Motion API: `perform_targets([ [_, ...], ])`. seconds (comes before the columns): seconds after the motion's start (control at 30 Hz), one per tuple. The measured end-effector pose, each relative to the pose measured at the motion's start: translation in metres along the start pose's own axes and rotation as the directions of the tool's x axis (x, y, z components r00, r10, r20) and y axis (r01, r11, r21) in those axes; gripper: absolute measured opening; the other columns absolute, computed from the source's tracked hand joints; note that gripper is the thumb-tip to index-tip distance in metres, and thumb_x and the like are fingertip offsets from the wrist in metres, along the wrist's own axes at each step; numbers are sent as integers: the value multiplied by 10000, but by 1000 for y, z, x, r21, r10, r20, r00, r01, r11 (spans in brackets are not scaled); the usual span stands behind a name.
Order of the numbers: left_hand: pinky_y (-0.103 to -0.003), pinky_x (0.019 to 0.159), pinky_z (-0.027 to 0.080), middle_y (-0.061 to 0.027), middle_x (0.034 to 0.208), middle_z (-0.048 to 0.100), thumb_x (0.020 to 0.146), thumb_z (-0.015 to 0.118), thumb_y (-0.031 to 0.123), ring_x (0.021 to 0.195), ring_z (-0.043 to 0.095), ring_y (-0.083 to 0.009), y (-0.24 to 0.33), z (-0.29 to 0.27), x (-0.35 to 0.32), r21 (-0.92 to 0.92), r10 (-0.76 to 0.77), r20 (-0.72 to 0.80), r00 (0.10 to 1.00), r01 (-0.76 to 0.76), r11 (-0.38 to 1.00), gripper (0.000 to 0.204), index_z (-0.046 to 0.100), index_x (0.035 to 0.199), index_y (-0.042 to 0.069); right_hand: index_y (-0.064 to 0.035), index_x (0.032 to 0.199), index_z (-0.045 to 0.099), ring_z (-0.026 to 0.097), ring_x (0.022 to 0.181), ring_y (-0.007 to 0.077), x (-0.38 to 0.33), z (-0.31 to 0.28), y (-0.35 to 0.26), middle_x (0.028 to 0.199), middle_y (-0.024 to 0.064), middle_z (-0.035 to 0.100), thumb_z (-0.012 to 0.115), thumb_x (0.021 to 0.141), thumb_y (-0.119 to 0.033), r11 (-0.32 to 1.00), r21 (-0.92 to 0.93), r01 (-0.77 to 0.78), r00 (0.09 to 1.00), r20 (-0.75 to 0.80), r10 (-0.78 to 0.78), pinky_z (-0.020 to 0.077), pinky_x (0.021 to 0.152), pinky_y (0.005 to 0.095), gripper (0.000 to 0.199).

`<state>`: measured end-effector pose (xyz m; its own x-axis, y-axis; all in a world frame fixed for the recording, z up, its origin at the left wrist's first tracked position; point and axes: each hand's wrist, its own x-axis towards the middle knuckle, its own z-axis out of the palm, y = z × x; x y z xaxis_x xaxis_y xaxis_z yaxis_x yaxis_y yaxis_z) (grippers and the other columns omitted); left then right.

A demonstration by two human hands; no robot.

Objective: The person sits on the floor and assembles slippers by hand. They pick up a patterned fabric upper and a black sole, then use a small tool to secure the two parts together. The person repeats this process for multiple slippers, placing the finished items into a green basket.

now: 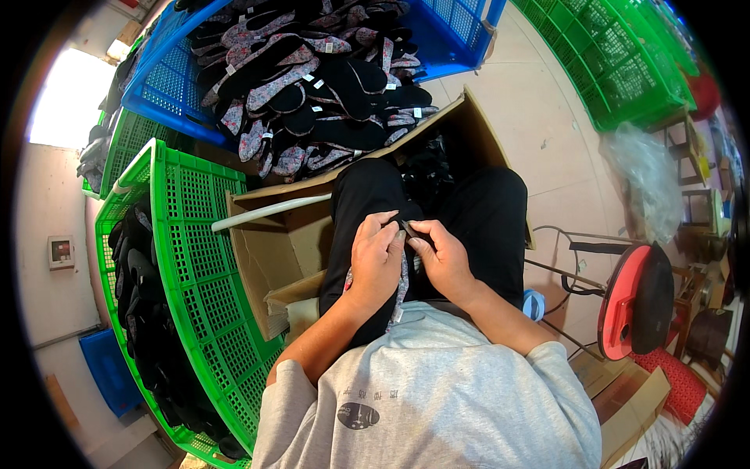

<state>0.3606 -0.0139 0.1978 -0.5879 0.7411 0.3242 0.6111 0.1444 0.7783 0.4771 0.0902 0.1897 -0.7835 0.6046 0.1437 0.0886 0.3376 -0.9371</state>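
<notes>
Over my lap, my left hand point(375, 258) is closed on a soft cloth slipper point(403, 285), black with a small floral print and a white tag at its lower end. Close beside it, my right hand point(444, 262) pinches a small dark pointed tool point(408, 229) at the slipper's upper edge. It looks like thread snips, but the fingers cover most of it. The fingertips of both hands nearly meet there. Similar black and floral slippers point(336, 86) with white tags lie heaped ahead of me.
A blue crate point(168, 90) surrounds the heap. An open cardboard box point(269, 262) stands before my knees, a pale curved rod point(269, 212) across it. At left is a green crate point(207, 258) of black pieces; at right, a green crate point(617, 66), plastic bag point(644, 176) and red-and-black round seat point(621, 301).
</notes>
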Motion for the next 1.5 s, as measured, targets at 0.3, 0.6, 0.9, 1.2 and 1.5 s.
perform_targets([
  [0.3,-358,820,493,-185,1077,625,892,618,-32,945,610,-318,2,0,1,10,-5,-1,1000,5,1000,86,634,968,-68,-36,1106,611,691,905,306,1,1,2,1006,152,699,668,921,-90,999,22,-29,1000,0,29,536,756,336,200],
  [0.6,-374,821,496,-189,1083,628,880,630,-30,953,610,-331,3,0,0,51,-5,8,1000,5,999,96,638,970,-64,-3,1139,598,663,889,140,1,1,3,1010,70,705,626,967,-69,937,309,-160,987,34,157,525,767,267,187],
  [0.9,-417,835,492,-205,1097,627,846,660,-23,967,604,-364,9,-2,3,115,64,-22,998,-61,992,121,626,953,-69,-29,1175,600,566,787,46,9,-6,6,953,-1,665,716,918,-105,789,554,-266,948,2,318,478,713,197,293],
  [1.2,-438,888,488,-202,1116,635,808,685,19,1006,606,-382,9,-2,2,157,14,-10,1000,-13,987,178,662,967,-59,-29,989,626,512,742,78,34,-5,-5,879,1,597,736,890,-97,993,63,-96,993,68,92,440,679,221,162],
  [1.5,-285,895,459,-110,1174,585,945,591,43,1013,579,-207,-9,-16,4,-242,-265,-99,959,235,941,203,616,1113,-67,-45,878,641,470,682,34,42,-28,32,731,-54,541,686,944,-136,876,417,-241,889,-267,372,381,587,206,122],
])
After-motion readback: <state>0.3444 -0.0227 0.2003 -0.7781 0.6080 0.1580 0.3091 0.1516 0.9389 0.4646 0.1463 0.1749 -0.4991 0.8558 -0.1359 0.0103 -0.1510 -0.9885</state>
